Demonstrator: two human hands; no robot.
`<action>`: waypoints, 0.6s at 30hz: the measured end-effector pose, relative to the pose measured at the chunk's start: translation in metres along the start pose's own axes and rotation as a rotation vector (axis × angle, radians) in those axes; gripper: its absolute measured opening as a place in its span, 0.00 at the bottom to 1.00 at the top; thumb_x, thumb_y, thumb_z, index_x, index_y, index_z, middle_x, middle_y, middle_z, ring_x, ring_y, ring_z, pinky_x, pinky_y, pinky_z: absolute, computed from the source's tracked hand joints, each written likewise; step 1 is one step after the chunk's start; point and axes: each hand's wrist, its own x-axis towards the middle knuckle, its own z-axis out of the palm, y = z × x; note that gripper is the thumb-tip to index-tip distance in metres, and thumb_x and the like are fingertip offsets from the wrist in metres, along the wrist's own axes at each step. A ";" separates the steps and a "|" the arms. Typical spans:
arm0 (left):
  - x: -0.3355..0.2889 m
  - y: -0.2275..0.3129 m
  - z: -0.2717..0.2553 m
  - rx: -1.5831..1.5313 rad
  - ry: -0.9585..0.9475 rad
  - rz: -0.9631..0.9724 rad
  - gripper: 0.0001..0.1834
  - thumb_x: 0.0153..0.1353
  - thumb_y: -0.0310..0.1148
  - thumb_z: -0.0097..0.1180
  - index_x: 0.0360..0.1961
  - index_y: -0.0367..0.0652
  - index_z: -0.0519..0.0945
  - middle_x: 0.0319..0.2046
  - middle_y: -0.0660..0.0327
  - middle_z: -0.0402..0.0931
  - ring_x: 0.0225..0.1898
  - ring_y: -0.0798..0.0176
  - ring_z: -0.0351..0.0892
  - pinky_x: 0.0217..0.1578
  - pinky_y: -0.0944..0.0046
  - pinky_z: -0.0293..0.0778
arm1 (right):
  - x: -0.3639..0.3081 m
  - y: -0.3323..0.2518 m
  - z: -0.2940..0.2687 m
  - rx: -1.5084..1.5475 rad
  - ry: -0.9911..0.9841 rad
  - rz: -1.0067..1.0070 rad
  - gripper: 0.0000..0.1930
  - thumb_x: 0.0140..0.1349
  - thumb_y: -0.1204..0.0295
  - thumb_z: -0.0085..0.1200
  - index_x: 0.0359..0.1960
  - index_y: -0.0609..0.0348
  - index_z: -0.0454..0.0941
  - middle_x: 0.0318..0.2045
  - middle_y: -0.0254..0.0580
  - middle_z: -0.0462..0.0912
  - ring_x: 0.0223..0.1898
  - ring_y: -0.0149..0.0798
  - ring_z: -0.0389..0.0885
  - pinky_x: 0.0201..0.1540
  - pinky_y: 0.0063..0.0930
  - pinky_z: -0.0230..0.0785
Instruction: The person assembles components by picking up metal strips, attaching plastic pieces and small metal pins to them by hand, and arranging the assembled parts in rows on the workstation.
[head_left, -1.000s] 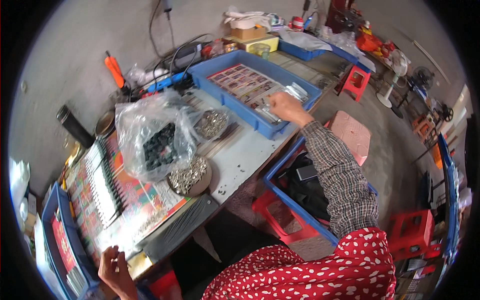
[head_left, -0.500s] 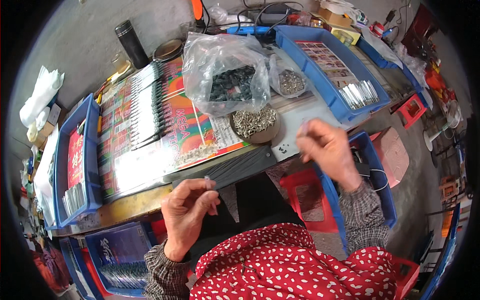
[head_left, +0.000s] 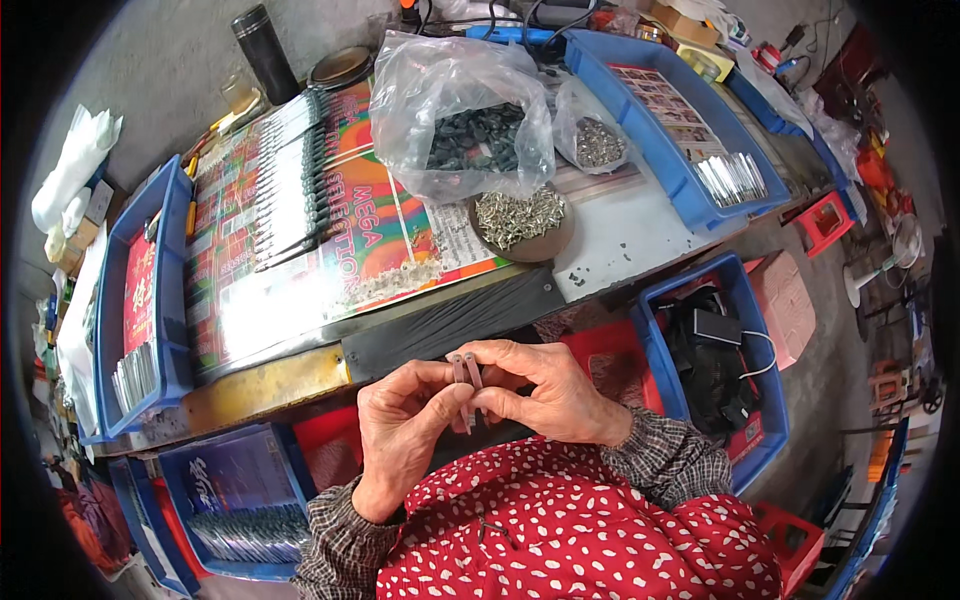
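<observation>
My two hands meet above my lap, just in front of the table edge. My left hand [head_left: 400,425] is closed in a pinch on a small narrow pinkish-grey strip [head_left: 459,369] with a rounded, holed end. Close beside it, a second similar strip [head_left: 473,369] is pinched by my right hand [head_left: 560,395]. The strips stand side by side; whether they touch is too small to tell. Fingers hide their lower parts. Beyond the hands, a round dish [head_left: 560,240] holds many small metal pins or rivets [head_left: 518,216].
A clear plastic bag [head_left: 400,130] of dark pieces [head_left: 480,140] and a smaller bag [head_left: 600,145] of metal bits lie behind the dish. Silver strips with dark ends [head_left: 290,180] form a row leftward. Blue trays [head_left: 180,330] [head_left: 690,190] flank the table; a blue bin [head_left: 655,350] stands below right.
My right hand has come down and left from above the table's right part to meet my left hand. Two strips now show together between the fingers. The view has shifted slightly.
</observation>
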 end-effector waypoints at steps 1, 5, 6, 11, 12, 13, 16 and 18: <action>0.000 -0.001 0.000 -0.018 0.017 -0.003 0.05 0.60 0.22 0.60 0.35 0.30 0.79 0.29 0.57 0.80 0.26 0.69 0.78 0.26 0.70 0.77 | 0.000 0.001 0.001 -0.018 0.018 -0.020 0.24 0.61 0.79 0.58 0.59 0.64 0.70 0.37 0.38 0.81 0.31 0.24 0.78 0.33 0.21 0.75; -0.002 -0.004 -0.002 -0.046 0.019 -0.007 0.06 0.61 0.21 0.60 0.38 0.29 0.80 0.30 0.58 0.81 0.27 0.72 0.78 0.28 0.72 0.76 | 0.000 0.000 0.002 -0.107 0.009 -0.054 0.23 0.61 0.80 0.58 0.59 0.65 0.70 0.41 0.41 0.82 0.34 0.26 0.80 0.36 0.22 0.77; -0.001 -0.004 -0.002 -0.048 0.018 -0.010 0.06 0.60 0.21 0.60 0.38 0.29 0.80 0.31 0.58 0.81 0.27 0.71 0.78 0.29 0.72 0.76 | 0.000 -0.003 0.003 -0.097 0.003 -0.035 0.23 0.60 0.81 0.58 0.59 0.65 0.70 0.42 0.41 0.81 0.36 0.26 0.81 0.37 0.23 0.77; -0.002 -0.006 -0.002 -0.094 0.009 -0.033 0.07 0.60 0.22 0.60 0.39 0.29 0.81 0.32 0.57 0.81 0.27 0.71 0.78 0.30 0.71 0.76 | -0.002 -0.001 0.007 -0.046 0.007 0.014 0.24 0.60 0.82 0.57 0.59 0.65 0.70 0.43 0.43 0.81 0.36 0.28 0.81 0.38 0.23 0.78; -0.001 -0.006 -0.001 -0.086 0.022 -0.029 0.06 0.60 0.22 0.60 0.38 0.30 0.81 0.31 0.57 0.81 0.27 0.69 0.78 0.29 0.70 0.77 | -0.002 -0.001 0.007 -0.056 0.009 0.009 0.24 0.60 0.82 0.57 0.60 0.64 0.69 0.43 0.43 0.81 0.36 0.28 0.81 0.38 0.23 0.78; -0.001 -0.006 0.000 -0.077 0.035 -0.024 0.05 0.60 0.22 0.59 0.37 0.30 0.81 0.30 0.56 0.81 0.26 0.67 0.79 0.28 0.69 0.78 | -0.002 0.000 0.007 -0.066 0.011 0.003 0.25 0.60 0.83 0.57 0.60 0.64 0.69 0.42 0.43 0.81 0.35 0.28 0.81 0.37 0.23 0.78; -0.002 -0.008 -0.002 -0.090 0.034 -0.023 0.06 0.60 0.22 0.59 0.37 0.30 0.81 0.29 0.56 0.81 0.26 0.66 0.79 0.28 0.68 0.78 | -0.002 0.001 0.008 -0.076 0.005 0.002 0.25 0.60 0.83 0.57 0.60 0.63 0.69 0.40 0.42 0.81 0.33 0.27 0.80 0.36 0.23 0.77; -0.001 -0.012 -0.005 -0.111 0.010 -0.038 0.06 0.61 0.22 0.59 0.38 0.30 0.81 0.31 0.56 0.81 0.27 0.68 0.79 0.29 0.70 0.77 | -0.002 0.001 0.008 -0.078 0.011 0.002 0.25 0.60 0.83 0.57 0.60 0.63 0.69 0.38 0.41 0.81 0.32 0.26 0.79 0.35 0.22 0.77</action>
